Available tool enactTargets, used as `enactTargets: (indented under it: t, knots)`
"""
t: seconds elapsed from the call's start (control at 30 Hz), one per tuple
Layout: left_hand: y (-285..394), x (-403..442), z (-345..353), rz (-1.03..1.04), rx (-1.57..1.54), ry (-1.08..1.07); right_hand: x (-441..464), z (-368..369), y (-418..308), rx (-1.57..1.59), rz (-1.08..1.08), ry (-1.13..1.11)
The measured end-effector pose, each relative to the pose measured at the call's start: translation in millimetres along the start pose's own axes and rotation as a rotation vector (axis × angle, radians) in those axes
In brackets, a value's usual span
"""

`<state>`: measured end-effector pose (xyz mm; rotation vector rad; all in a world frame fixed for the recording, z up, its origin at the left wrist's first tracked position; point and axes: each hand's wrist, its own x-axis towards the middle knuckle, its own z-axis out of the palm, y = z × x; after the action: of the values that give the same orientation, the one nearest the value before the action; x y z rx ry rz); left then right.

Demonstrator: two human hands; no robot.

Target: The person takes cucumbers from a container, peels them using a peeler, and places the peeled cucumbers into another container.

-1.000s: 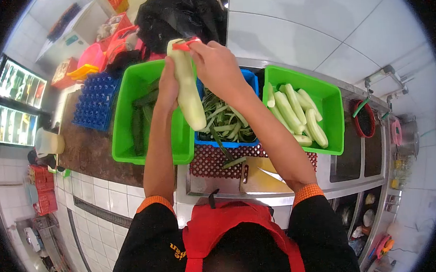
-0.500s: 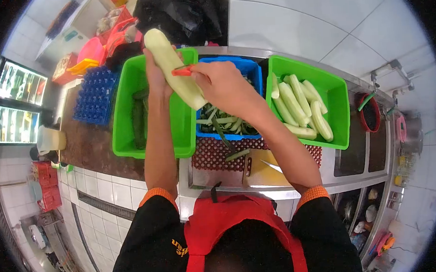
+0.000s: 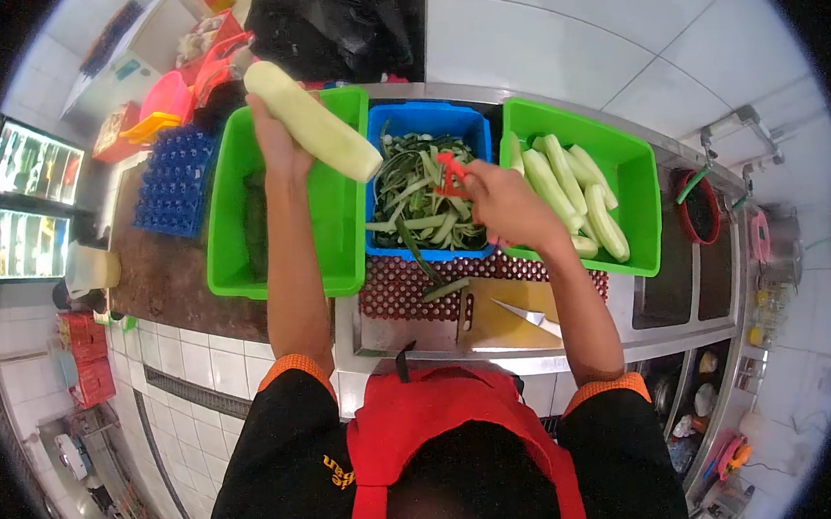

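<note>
My left hand (image 3: 280, 146) grips a pale peeled cucumber (image 3: 312, 122) from below, tilted over the left green tub (image 3: 342, 254). In my right hand (image 3: 516, 202) is a red peeler (image 3: 450, 175), held above the blue tub (image 3: 464, 116) and apart from the cucumber. That blue tub is heaped with green and white peel strips (image 3: 411, 180). Dark unpeeled cucumbers (image 3: 258, 225) lie in the left green tub, partly hidden by my left forearm. Several peeled cucumbers (image 3: 562, 181) rest in the right green tub (image 3: 639, 191).
A knife (image 3: 522, 312) lies on a yellowish cutting board (image 3: 494, 326) near the front edge. Beside it is a red perforated mat (image 3: 389, 289) with a peel strip on it. Blue egg trays (image 3: 175, 183) stand at left; a sink (image 3: 666, 289) and red bucket (image 3: 701, 212) are at right.
My right hand has drawn the peeler off the cucumber, moving right and down over the peel tub. The cucumber has shifted slightly left in my left hand.
</note>
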<state>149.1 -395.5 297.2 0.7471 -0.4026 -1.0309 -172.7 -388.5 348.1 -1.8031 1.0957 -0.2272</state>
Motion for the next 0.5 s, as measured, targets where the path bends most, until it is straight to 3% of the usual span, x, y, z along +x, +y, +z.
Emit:
enactTargets:
  t: [0.03, 0.1, 0.13, 0.17, 0.2, 0.23, 0.3, 0.37, 0.43, 0.47, 0.5]
  knots:
    - [-1, -10, 16, -0.001, -0.007, 0.002, -1, -5, 2, -0.007, 0.004, -0.001]
    - [-13, -28, 50, -0.022, 0.146, 0.109, -1, -12, 4, 0.392, 0.048, 0.142]
    - [-26, -32, 53, -0.098, 0.124, 0.004, 1, -16, 7, 0.503, 0.008, 0.12]
    - [-41, -39, 68, -0.196, 0.032, -0.016, 1, -14, 8, 0.495, 0.004, 0.118]
    - [-66, -34, 66, -0.252, -0.099, -0.188, 0, -11, 10, 0.46, -0.018, 0.214]
    - [-82, -49, 92, -0.305, -0.104, -0.122, -3, -9, 11, 0.422, -0.039, 0.31]
    - [-128, -62, 117, -0.452, -0.203, -0.149, -23, -12, 19, 0.403, 0.03, 0.291]
    - [-153, -76, 139, -0.556, -0.343, -0.272, -44, -17, 35, 0.41, 0.232, 0.456]
    - [-156, -94, 146, -0.584, -0.037, -0.329, -64, -20, 50, 0.524, 0.181, 0.63]
    - [-164, -101, 143, -0.425, 0.169, -0.333, -70, -23, 65, 0.416, 0.198, 0.721]
    - [-152, -112, 130, -0.444, 0.227, -0.468, -76, -26, 85, 0.307, 0.217, 0.814]
